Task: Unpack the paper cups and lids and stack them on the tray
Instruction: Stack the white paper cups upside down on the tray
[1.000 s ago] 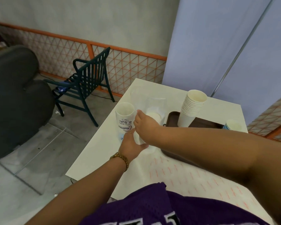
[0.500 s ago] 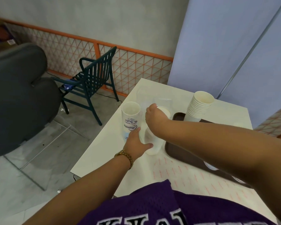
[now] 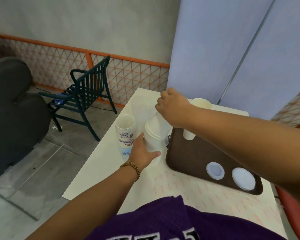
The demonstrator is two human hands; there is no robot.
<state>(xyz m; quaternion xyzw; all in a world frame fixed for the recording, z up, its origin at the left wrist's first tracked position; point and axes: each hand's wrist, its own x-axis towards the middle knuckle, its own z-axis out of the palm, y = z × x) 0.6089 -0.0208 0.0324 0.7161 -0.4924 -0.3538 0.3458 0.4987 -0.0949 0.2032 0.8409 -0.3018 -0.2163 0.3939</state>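
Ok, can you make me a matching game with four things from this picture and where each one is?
Things:
1. lids
2. printed cups
3. chair
4. left hand

Places:
A. on the floor beside the table
B. on the brown tray's near end
C. against the base of the white cups
D. on the table, left of the white cups

Pairs: 1-B, 2-D, 3-A, 4-C
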